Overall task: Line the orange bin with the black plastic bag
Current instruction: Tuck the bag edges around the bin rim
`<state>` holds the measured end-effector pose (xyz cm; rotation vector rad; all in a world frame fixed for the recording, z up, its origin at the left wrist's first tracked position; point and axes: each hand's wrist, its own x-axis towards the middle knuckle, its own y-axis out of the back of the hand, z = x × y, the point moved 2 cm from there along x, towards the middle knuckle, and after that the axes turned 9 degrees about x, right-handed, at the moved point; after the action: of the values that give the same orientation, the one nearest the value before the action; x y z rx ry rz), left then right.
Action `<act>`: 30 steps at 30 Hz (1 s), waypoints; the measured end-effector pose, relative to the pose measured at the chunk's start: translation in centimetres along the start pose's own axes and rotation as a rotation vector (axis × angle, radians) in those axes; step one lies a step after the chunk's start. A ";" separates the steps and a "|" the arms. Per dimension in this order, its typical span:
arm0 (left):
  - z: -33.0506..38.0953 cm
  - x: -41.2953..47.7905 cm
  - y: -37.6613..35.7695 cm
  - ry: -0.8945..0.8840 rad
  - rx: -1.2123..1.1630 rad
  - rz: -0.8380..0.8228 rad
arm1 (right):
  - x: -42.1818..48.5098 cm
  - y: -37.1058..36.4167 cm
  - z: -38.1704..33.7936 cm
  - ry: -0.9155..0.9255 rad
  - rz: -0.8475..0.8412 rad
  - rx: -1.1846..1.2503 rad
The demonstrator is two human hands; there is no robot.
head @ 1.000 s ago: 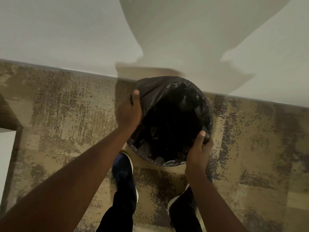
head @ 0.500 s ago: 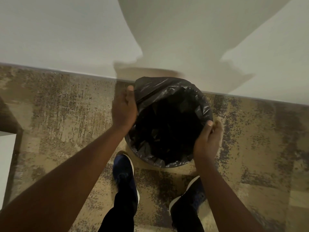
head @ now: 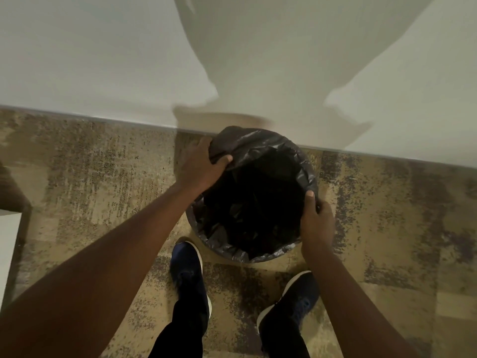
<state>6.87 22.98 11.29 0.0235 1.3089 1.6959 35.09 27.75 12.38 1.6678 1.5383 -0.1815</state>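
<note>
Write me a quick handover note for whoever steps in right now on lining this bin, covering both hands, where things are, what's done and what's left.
Left hand: gripping a bunched fold of the black bag at the far-left part of the rim.
Right hand: pinching the bag edge at the right side of the rim, thumb inside.
Bin: on the carpet against the wall, fully covered by the bag, so no orange shows.
Done: bag is inside and folded over the near rim.
Left: the far-left section looks bunched; probably pull it down over the rim and smooth it.
</note>
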 end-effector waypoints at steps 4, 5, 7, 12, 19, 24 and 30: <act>-0.1 -1.4 1.5 -0.006 0.035 0.033 | -0.4 1.0 -0.8 -0.026 0.041 -0.020; -0.1 -1.9 2.0 0.002 0.031 0.026 | -0.6 1.5 -1.3 -0.016 0.040 -0.035; 0.0 -3.3 3.2 0.061 -0.009 -0.012 | -1.2 2.5 -2.4 0.008 0.021 -0.037; 1.3 -8.1 7.3 0.170 -0.274 -0.041 | -3.8 5.7 -7.0 0.057 -0.059 -0.042; 6.0 -14.8 15.7 0.195 -0.412 0.112 | -10.0 11.7 -17.6 0.148 -0.219 -0.043; 10.8 -19.5 22.9 0.176 -0.501 0.188 | -16.5 16.7 -24.7 0.143 -0.307 -0.018; 16.9 -26.6 29.6 0.167 -0.550 0.259 | -26.1 22.6 -27.5 0.066 -0.164 0.163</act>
<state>10.76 18.44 54.06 -0.2866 0.9436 2.2739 37.28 28.12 56.49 1.6864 1.7507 -0.3492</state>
